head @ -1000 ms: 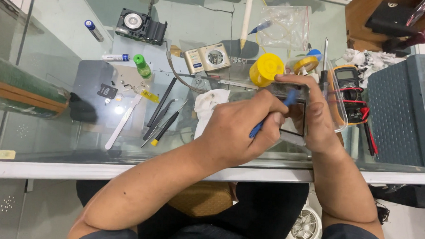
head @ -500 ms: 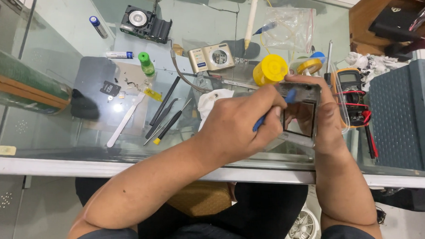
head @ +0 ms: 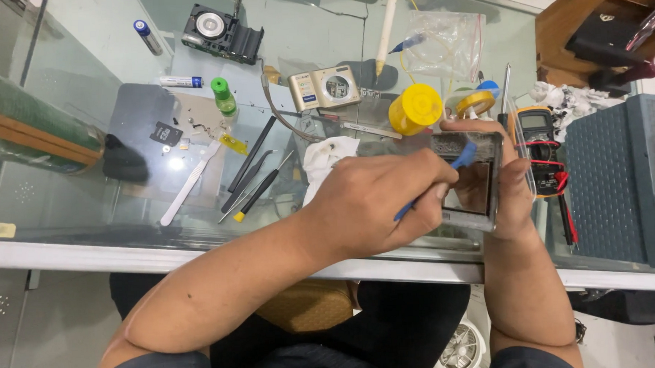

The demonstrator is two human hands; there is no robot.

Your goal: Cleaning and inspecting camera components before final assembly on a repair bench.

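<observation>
The left hand [head: 382, 200] is clenched around a blue tool [head: 443, 176], whose shaft is mostly buried in the fist; only the flat blue tip shows, lying against the top of a silver device [head: 480, 182] at about 3 o'clock from the knuckles. The right hand [head: 509, 192] grasps that device from its far side, fingers curled over the top edge and thumb along the right edge, so much of the casing is covered and its kind is hard to make out; a dark reflective panel shows between the hands. The device is held just above the near edge of the glass worktop [head: 67, 215], right of centre. At 12 o'clock from it stand a yellow cap [head: 415, 109] and a roll of tape [head: 476, 102], partly hidden behind the fingers. A multimeter [head: 540, 144] lies at 3 o'clock, its lower end covered by the right hand. A white cloth [head: 326, 158] at 10 o'clock is half hidden by the left hand. Farther out at 10 o'clock lie a silver camera [head: 324, 87] and a black camera [head: 220, 33].
</observation>
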